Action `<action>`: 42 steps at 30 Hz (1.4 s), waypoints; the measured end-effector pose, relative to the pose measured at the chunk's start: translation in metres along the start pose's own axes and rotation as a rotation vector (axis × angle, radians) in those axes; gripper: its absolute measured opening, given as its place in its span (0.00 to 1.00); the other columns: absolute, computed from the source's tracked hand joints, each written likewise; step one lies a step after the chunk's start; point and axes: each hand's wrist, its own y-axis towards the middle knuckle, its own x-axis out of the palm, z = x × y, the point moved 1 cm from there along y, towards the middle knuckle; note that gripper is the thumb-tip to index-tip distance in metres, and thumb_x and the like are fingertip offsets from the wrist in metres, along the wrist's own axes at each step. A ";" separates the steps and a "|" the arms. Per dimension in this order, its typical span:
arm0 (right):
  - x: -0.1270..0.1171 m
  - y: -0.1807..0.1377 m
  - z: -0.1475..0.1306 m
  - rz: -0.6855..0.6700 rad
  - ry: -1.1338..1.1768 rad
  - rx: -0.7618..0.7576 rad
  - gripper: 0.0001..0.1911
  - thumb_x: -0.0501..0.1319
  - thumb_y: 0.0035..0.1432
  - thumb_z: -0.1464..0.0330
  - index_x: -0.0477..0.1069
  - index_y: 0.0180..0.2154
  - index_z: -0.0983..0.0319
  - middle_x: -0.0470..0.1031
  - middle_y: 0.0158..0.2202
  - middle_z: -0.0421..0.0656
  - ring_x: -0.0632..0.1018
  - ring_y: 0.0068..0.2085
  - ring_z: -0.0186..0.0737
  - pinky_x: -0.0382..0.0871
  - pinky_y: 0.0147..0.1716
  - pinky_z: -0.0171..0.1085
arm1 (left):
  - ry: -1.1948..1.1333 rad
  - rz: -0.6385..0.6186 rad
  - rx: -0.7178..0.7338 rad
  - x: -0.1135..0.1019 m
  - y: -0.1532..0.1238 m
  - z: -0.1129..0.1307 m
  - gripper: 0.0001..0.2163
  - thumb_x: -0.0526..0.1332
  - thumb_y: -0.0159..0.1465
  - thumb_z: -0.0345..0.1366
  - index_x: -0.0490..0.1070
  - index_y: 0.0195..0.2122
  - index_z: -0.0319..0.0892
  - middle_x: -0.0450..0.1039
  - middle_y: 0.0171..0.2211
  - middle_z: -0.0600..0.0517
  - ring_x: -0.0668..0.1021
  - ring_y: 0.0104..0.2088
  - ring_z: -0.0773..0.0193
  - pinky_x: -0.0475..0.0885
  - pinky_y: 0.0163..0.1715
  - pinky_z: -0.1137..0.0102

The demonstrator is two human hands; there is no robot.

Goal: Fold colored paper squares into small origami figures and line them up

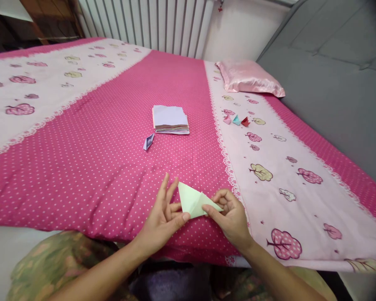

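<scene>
While a person is working at its near edge, a bed (128,96) is spreading out on every side of a paper stack (169,118), its cover showing dotted pink bands and pale bands printed with little trees. Well to the right of the stack, a grey padded panel (332,79) is rising along the bed. Beyond the stack, a white radiator (144,25) is standing against the wall, and a shiny pink pillow (250,77) is lying beyond it to the right, close to the panel. The stack itself is sitting a little unevenly, a pale sheet topping layers of several colours.

On the person's side of the stack, both hands are holding one piece of folded green paper (189,200), slightly to the stack's right. The left hand (167,213) is pinching its lower left part with the thumb in front, while two fingers are pointing up, spread apart. The right hand (228,213) is gripping the right-hand end, thumb pressing on the face and fingers curling behind.

Just in front of the stack, toward its left, a small purple folded boat (148,142) is resting at a slant. Well to the stack's right, three smaller folded pieces are forming a row: pink (227,119), blue (236,120) and red (245,121).
</scene>
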 end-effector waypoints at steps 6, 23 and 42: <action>0.000 -0.005 0.001 0.079 -0.189 -0.140 0.13 0.66 0.49 0.68 0.60 0.31 0.59 0.67 0.26 0.35 0.71 0.26 0.30 0.65 0.25 0.29 | -0.011 0.104 -0.055 0.003 0.004 -0.001 0.52 0.70 0.47 0.27 0.34 0.61 0.67 0.27 0.67 0.47 0.76 0.44 0.56 0.76 0.36 0.68; 0.002 -0.010 -0.012 -0.035 -0.345 -0.260 0.13 0.67 0.47 0.68 0.69 0.37 0.60 0.75 0.31 0.40 0.76 0.32 0.36 0.71 0.32 0.32 | 0.039 0.036 -0.268 0.001 0.003 -0.007 0.07 0.68 0.51 0.35 0.77 0.31 0.38 0.79 0.26 0.52 0.76 0.25 0.72 0.68 0.28 0.79; -0.001 -0.004 -0.017 -0.137 -0.333 -0.022 0.09 0.67 0.47 0.64 0.74 0.22 0.63 0.74 0.19 0.38 0.72 0.21 0.32 0.63 0.21 0.30 | 0.266 -0.007 -0.299 0.002 0.004 -0.010 0.10 0.66 0.51 0.41 0.77 0.24 0.37 0.76 0.21 0.50 0.74 0.20 0.69 0.68 0.23 0.76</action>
